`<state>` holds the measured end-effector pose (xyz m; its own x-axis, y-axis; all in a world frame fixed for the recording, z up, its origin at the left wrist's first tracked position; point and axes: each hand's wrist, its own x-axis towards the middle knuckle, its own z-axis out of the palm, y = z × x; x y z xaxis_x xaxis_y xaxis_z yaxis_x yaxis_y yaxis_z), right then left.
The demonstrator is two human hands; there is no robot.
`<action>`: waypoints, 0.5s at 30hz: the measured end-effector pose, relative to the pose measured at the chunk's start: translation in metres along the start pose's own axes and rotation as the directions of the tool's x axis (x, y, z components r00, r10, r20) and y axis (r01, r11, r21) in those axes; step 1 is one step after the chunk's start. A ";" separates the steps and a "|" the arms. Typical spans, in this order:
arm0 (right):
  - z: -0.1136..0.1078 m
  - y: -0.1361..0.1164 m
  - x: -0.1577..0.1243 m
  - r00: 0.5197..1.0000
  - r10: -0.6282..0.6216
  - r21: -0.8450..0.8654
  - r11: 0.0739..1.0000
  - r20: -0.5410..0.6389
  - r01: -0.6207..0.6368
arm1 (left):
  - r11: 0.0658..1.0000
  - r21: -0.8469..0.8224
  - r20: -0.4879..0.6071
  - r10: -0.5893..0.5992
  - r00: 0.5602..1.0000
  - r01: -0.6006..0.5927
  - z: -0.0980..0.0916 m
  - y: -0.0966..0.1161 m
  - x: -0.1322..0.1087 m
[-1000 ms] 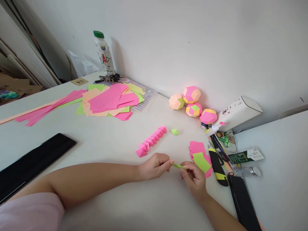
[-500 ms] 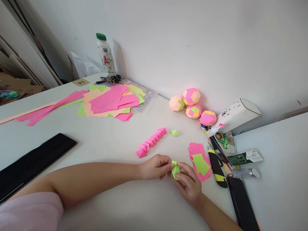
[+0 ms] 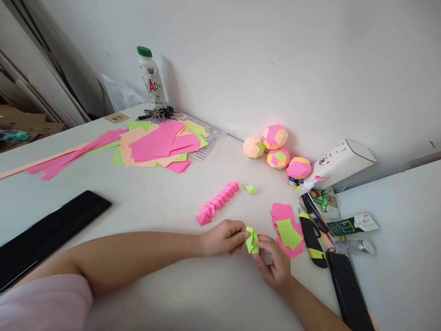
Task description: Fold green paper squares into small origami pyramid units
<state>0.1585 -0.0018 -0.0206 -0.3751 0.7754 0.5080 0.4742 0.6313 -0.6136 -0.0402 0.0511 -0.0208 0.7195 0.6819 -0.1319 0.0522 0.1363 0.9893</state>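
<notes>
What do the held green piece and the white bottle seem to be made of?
Held piece: matte paper, it seems; it shows sharp creases and thin, flat folds.
Bottle: probably smooth plastic, judging by its opaque, printed white body; its gloss is hard to tell.

Bottle point(image 3: 152, 79): large red "A" and dark "D"; the smaller characters after them cannot be read
Blue emblem point(image 3: 150, 71), high on the bottle: too small to read
Tan card point(image 3: 116, 118), left of the bottle: round dark mark
Green packet point(image 3: 342, 227), well right of the bottle: print illegible
</notes>
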 end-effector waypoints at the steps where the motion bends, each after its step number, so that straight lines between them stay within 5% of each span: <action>1: 0.000 0.000 0.000 1.000 0.011 0.005 1.000 0.000 -0.011 | 1.000 0.002 -0.002 0.003 1.000 -0.003 0.000 0.000 0.000; 15: -0.002 -0.004 0.001 0.995 0.098 0.022 0.995 -0.004 -0.098 | 0.999 0.046 -0.045 0.001 0.999 0.001 0.001 -0.001 -0.001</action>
<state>0.1576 -0.0035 -0.0169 -0.3240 0.8335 0.4476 0.4906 0.5525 -0.6738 -0.0400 0.0495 -0.0218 0.6879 0.7135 -0.1332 0.0845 0.1035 0.9910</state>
